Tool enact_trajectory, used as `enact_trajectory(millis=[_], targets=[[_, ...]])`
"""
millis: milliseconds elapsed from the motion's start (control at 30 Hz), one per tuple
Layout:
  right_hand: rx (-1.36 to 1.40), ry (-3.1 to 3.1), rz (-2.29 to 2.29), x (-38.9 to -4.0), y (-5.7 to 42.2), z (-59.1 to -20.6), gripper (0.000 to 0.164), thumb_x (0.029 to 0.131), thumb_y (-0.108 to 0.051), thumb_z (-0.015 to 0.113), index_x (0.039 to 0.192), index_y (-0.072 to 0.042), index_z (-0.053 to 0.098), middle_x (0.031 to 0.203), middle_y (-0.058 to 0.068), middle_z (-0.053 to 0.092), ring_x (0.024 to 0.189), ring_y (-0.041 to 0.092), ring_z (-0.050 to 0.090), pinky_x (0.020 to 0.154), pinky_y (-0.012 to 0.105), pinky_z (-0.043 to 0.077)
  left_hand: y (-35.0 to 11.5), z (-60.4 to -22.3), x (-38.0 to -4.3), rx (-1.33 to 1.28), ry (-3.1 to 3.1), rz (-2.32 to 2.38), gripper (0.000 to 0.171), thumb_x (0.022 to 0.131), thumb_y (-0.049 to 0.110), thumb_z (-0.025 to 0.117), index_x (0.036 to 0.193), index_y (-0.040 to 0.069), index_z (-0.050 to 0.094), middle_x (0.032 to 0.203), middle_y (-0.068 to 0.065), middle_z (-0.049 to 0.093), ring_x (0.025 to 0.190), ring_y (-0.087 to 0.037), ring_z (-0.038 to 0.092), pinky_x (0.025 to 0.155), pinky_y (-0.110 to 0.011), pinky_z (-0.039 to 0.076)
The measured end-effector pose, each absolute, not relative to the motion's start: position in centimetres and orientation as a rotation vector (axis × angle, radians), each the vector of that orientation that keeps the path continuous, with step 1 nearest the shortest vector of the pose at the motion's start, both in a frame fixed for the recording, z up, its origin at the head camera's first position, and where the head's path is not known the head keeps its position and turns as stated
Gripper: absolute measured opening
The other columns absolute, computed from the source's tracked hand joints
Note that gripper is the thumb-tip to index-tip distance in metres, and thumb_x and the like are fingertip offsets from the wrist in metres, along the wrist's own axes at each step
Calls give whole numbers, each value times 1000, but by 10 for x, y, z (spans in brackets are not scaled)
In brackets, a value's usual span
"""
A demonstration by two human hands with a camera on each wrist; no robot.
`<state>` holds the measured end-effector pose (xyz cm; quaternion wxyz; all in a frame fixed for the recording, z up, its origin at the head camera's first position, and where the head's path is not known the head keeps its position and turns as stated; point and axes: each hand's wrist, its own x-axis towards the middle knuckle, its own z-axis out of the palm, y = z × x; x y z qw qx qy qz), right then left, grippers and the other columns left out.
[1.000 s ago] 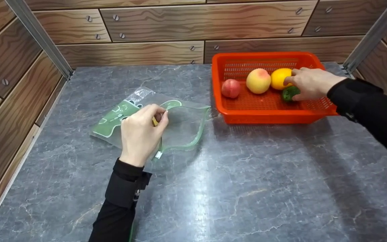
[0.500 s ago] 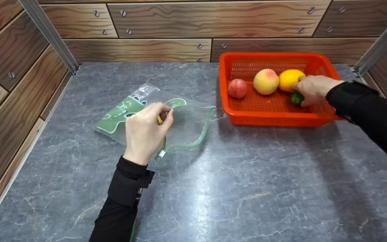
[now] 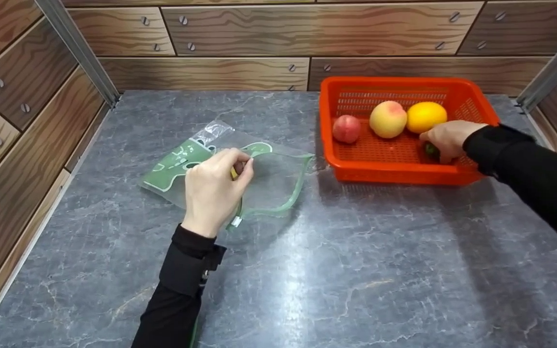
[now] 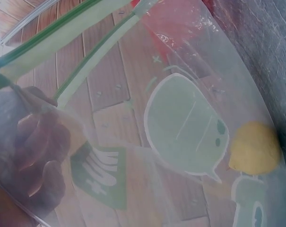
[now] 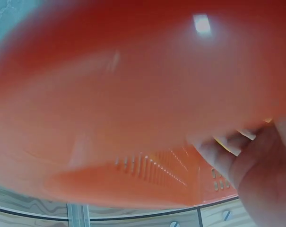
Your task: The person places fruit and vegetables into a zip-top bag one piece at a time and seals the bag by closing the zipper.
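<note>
My right hand has slid off the lemon, frontward. Leftmost, my left hand pinches the mouth of the clear bag; I'd keep it gaping. Rightward, in the red basket, my right curls around 1 green vegetable; I'd lift it well above the rim.

On the surface, I see the bag spreading either side of my left fingers, the basket to their right. Inside it, the pepper sits between my right fingers, the lemon just behind them, two peaches to their left.
</note>
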<state>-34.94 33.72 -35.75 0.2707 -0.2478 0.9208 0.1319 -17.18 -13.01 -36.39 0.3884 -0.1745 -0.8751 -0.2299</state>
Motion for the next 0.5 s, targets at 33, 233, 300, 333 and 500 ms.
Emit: enact_trajectory(millis=[33, 233, 300, 333, 500], targets=[[-663, 2478, 357, -349, 338, -357, 48, 80, -1, 76, 126, 0, 61, 98, 15, 64, 82, 27, 54, 75, 39, 47, -130, -363, -172, -445, -2225, -586, 8, 92, 10, 73, 84, 11, 72, 68, 0, 69, 51, -13, 56, 45, -30, 41], [-661, 2516, 340, -346, 343, -351, 36, 82, -10, 75, 114, -1, 61, 97, 14, 62, 82, 27, 55, 76, 41, 48, -130, -362, -171, -440, -2218, -596, 7, 92, 10, 74, 85, 11, 73, 70, 0, 70, 51, -14, 56, 46, -30, 41], [-660, 2552, 321, -344, 345, -350, 34, 82, -14, 76, 110, -3, 60, 98, 15, 60, 83, 28, 55, 76, 42, 47, -130, -362, -170, -439, -2221, -600, 8, 92, 10, 74, 85, 11, 73, 70, 0, 69, 51, -14, 56, 46, -30, 41], [-661, 2569, 310, -343, 346, -348, 33, 82, -16, 76, 108, -3, 59, 98, 16, 59, 83, 28, 55, 76, 42, 47, -130, -362, -170, -439, -2223, -603, 8, 92, 10, 74, 85, 11, 72, 70, 0, 69, 51, -14, 56, 46, -30, 41], [-662, 2639, 272, -338, 350, -336, 35, 84, -20, 75, 109, -5, 56, 103, 21, 55, 85, 31, 55, 73, 40, 45, -131, -362, -171, -437, -2230, -616, 8, 93, 10, 73, 84, 12, 72, 69, 0, 69, 52, -14, 56, 47, -29, 40]])
